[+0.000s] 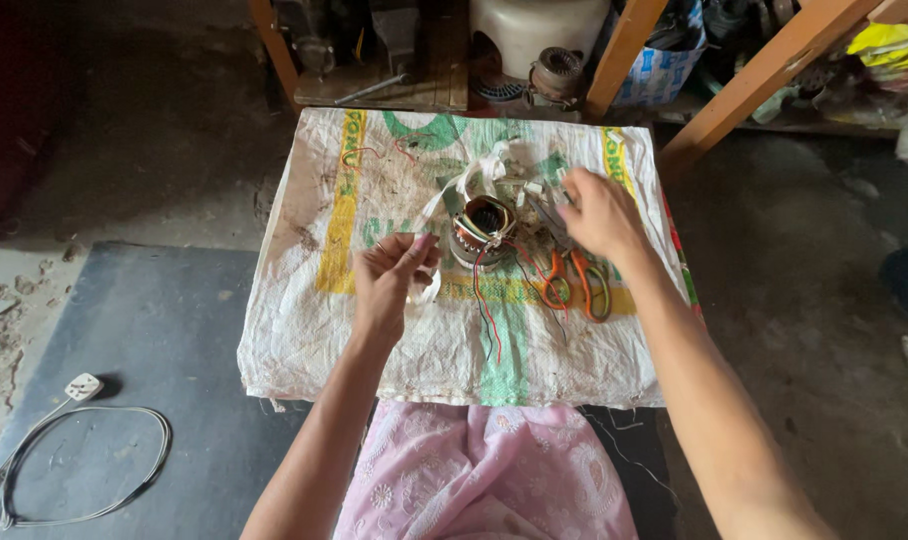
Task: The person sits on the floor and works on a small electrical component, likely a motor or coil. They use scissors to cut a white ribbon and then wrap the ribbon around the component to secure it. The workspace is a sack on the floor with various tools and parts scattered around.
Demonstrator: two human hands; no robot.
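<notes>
A small round motor stator (481,230) with copper windings and red and black wires sits on a woven white sack (314,330) spread over a low table. My left hand (392,278) pinches a strip of white tape that runs up to the stator. My right hand (599,212) reaches down among small bits to the right of the stator, fingers curled; what it holds is hidden. Orange-handled scissors (574,285) lie just below that hand.
A white plug with a coiled cable (79,450) lies on the dark mat at lower left. Wooden frame legs (744,85), a white container (534,30) and motor parts crowd the far side. Pink fabric (484,470) covers my lap.
</notes>
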